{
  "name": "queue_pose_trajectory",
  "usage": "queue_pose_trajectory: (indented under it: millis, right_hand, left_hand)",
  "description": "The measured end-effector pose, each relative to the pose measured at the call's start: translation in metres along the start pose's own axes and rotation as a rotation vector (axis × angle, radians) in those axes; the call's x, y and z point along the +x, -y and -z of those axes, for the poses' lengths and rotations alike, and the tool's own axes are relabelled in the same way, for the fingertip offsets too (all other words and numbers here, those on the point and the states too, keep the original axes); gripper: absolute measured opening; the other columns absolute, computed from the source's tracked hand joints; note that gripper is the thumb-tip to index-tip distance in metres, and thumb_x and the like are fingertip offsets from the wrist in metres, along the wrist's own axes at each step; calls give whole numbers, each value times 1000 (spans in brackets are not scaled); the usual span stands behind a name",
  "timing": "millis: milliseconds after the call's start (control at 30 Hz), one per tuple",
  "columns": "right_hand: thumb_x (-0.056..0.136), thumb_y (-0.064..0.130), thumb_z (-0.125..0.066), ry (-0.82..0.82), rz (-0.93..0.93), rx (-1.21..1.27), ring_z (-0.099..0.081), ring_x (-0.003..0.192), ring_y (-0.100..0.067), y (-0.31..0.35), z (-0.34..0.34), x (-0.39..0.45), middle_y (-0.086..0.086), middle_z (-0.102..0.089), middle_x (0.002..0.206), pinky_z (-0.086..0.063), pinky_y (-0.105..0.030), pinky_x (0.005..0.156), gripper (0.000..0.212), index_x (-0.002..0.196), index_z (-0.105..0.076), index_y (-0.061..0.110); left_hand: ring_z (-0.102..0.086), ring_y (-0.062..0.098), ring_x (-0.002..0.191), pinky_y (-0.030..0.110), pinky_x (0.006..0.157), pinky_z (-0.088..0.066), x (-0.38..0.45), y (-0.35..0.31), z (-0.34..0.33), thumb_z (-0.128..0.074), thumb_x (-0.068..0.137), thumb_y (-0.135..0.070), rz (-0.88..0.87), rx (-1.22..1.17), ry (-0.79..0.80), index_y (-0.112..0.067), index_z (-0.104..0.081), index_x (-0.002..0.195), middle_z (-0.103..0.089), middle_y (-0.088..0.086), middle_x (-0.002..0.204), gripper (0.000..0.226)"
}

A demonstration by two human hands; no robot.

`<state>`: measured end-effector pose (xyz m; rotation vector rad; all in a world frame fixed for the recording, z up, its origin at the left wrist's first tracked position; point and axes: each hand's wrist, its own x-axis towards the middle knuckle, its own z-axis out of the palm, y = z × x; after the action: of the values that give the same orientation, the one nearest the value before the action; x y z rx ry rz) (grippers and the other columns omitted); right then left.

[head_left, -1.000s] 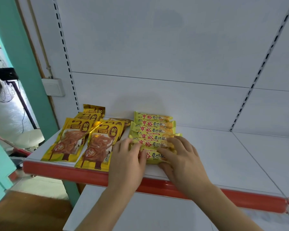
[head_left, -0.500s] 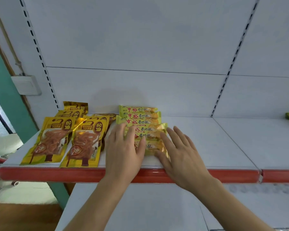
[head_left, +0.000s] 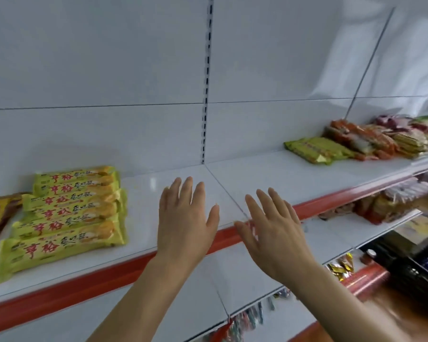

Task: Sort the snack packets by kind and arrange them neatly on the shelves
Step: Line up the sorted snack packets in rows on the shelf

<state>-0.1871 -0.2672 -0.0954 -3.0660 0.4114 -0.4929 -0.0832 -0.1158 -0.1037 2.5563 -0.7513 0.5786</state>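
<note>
Now both hands hover flat over the shelf [head_left: 269, 174], holding nothing.

Left hand [head_left: 185, 218] and right hand [head_left: 274, 233] are side by side, fingers straight and spread, grip apart on each, over bare shelf near its red front edge. Yellow-green bars [head_left: 67, 213] lie stacked in a neat overlapping row to the left, well apart from the hands. Mixed packets [head_left: 371, 141] sit heaped far right on the same shelf.

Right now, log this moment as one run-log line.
left hand: open, empty | right hand: open, empty | yellow-green packets: stacked in a row, shelf left | mixed packet pile: unsorted, shelf right
</note>
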Motion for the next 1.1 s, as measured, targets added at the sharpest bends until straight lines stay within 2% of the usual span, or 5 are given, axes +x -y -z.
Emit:
queue_pose_trajectory:
  millis: [133, 500, 733, 1000, 1100]
  right_hand:
    - [101, 65, -14, -9, -106, 48, 6, 155, -21, -84, 13, -5, 1, -9, 168, 0, -40, 123, 69, 159, -13, 29]
    - [100, 64, -23, -3, -219, 42, -2, 155, -22, -275, 23, 29, 1, -19, 165, -8, -41, 124, 67, 157, -22, 29]
    - [100, 64, -29, -8, -162, 61, -7, 154, -24, -326, -8, 107, -2, -25, 163, -13, -42, 124, 69, 156, -26, 24]
    - [95, 58, -44, 22, -7, 73, -16, 151, -32, -350, -46, 212, -2, -40, 154, -18, -47, 123, 67, 151, -33, 23]
    - [88, 48, -61, 31, 85, 40, -44, 135, -36, -355, -63, 235, -5, -65, 126, -37, -46, 110, 56, 137, -53, 22]
  left_hand:
    - [-10, 27, 160, 43, 131, -6, 27, -82, -31, -32, 106, -53, -46, -25, 102, -18, -26, 163, -21, 6, 172, 67]
    - [-12, 25, 159, 42, 130, -10, 113, -248, -124, -31, 107, -53, -78, -87, 224, -20, -21, 164, -19, 6, 172, 66]
    - [-30, 25, 152, 41, 125, -25, 194, -277, -171, -34, 108, -46, -103, -25, 228, -15, -30, 160, -38, 7, 163, 61]
    - [-57, 28, 121, 39, 95, -46, 249, -283, -198, -31, 110, -43, 37, -6, 344, -15, -52, 136, -63, 7, 131, 44]
    - [-59, 30, 122, 39, 95, -47, 261, -287, -203, -30, 111, -44, 141, -81, 386, -15, -52, 139, -64, 10, 134, 47]
